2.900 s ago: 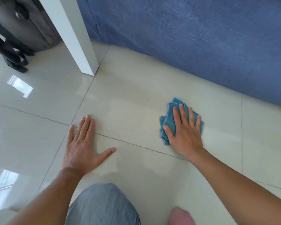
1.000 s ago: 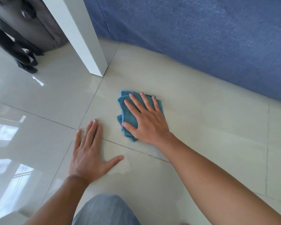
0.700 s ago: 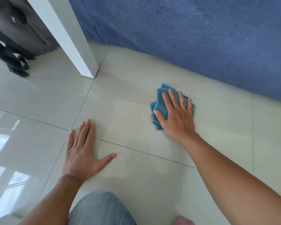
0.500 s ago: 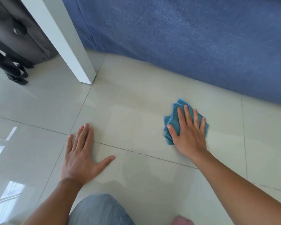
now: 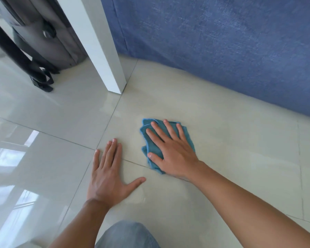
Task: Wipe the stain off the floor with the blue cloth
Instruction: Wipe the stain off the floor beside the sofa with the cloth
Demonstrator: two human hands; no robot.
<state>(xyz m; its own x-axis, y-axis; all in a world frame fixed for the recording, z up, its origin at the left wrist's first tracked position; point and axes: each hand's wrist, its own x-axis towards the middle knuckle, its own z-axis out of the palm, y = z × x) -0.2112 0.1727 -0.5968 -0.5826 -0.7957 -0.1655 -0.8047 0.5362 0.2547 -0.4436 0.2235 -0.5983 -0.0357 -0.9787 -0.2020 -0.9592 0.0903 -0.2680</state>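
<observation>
- I see my right hand (image 5: 174, 154) lying flat on the blue cloth (image 5: 151, 138), palm down, fingers spread and straight; it presses on the fabric and does not clamp it.
- The blue cloth is bunched in loose folds on the floor (image 5: 231, 140), with its far and left edges showing past my fingertips and a corner sticking out under the heel of the thumb.
- The cloth lies over a grout line where two pale tiles meet, between the white post (image 5: 98, 47) and my knee (image 5: 127, 235), and nearer to the left hand than to the blue fabric panel (image 5: 222, 51).
- My left hand (image 5: 107, 178) rests flat on the tile just beside the cloth, palm down, fingers together and pointing away from me, thumb splayed out toward the right hand; it holds nothing.
- The thumb of the left hand is near the lower edge of the cloth but apart from it.
- I cannot make out any stain on the bare tile around the cloth; the surface there looks glossy and shows window reflections at the left.
- A dark grey bag (image 5: 43, 33) with black straps stands behind the white post, well apart from both hands.
- The blue fabric panel runs along the far side of the floor, its lower edge meeting the tiles.
</observation>
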